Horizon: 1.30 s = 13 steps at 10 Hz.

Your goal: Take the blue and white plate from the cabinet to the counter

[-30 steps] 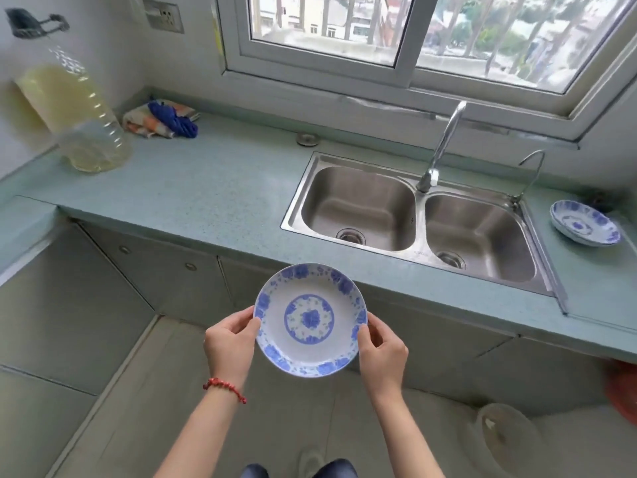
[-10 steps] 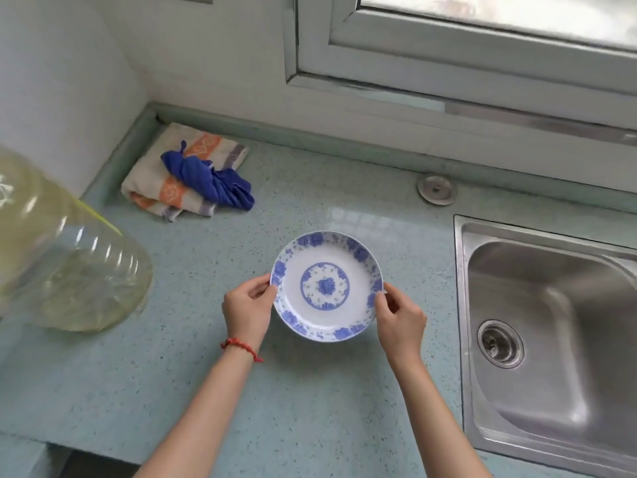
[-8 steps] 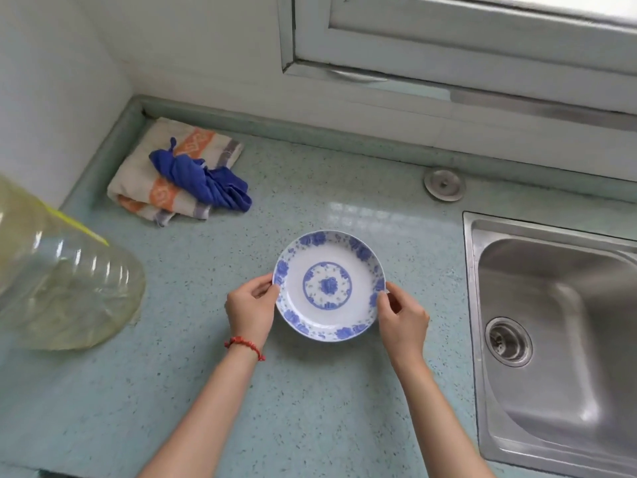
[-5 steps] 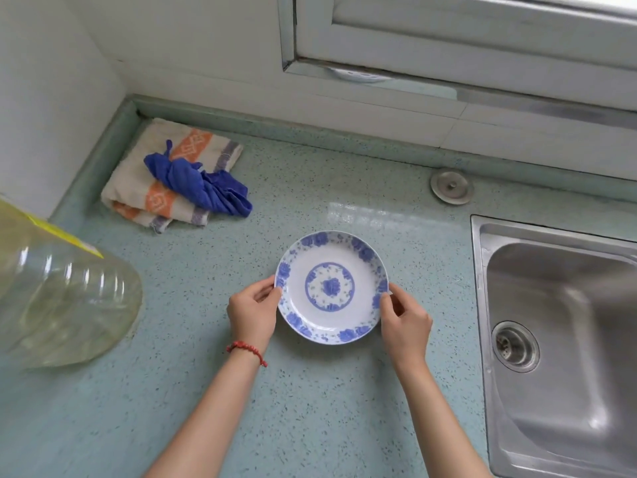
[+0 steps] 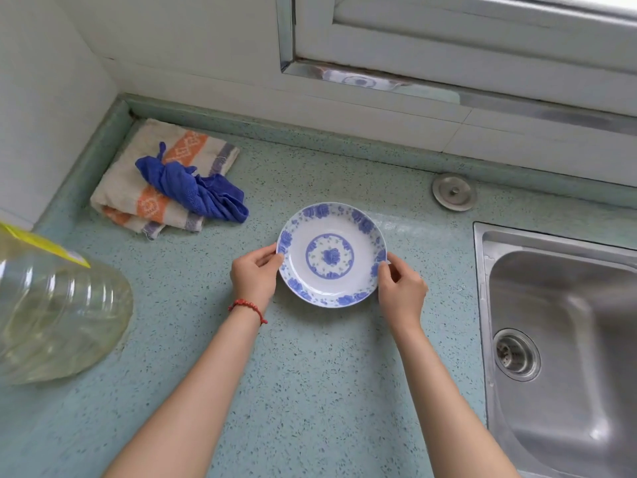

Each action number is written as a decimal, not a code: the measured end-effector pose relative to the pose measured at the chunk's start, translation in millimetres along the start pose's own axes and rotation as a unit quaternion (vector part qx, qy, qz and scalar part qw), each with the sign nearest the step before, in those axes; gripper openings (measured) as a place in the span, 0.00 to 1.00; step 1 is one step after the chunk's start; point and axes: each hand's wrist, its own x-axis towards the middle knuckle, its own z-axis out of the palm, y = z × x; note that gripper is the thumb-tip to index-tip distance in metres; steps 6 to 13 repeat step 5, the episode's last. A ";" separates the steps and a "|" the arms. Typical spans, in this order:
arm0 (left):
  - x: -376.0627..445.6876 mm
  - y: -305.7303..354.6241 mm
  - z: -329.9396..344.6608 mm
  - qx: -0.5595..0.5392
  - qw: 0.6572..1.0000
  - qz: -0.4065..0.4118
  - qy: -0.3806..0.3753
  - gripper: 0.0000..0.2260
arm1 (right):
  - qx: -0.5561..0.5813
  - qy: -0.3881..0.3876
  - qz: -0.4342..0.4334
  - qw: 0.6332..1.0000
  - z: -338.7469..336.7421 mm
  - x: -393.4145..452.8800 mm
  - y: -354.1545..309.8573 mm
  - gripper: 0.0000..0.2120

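lying flat on the counter [image 5: 310, 391], the plate [image 5: 331, 254] is being pinched at its rim from both sides by the left hand [image 5: 254, 277] and the right hand [image 5: 401, 290], between the towel [image 5: 162, 181] and the sink [image 5: 565, 332].

plate [image 5: 331, 254]: carried from floor side | now apparently resting on counter [image 5: 310, 374]

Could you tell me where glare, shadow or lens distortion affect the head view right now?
Head view: soft daylight leaves a pale sheen on the counter just right of the plate; only faint shadows under the left hand and right hand; the wide lens bulges the oil bottle at the frame's edge.
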 end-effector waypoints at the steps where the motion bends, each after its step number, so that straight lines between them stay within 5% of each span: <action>1: 3.7 0.2 2.6 -0.003 1.000 0.006 0.001 0.12 | 0.000 0.001 0.000 1.000 1.1 4.2 -1.1 0.11; 5: -18.1 2.6 -10.1 0.084 0.988 0.124 0.035 0.15 | 0.082 -0.010 0.071 0.994 -7.9 -14.8 -4.2 0.19; 13: -18.1 2.6 -10.1 0.084 0.988 0.124 0.035 0.15 | 0.082 -0.010 0.071 0.994 -7.9 -14.8 -4.2 0.19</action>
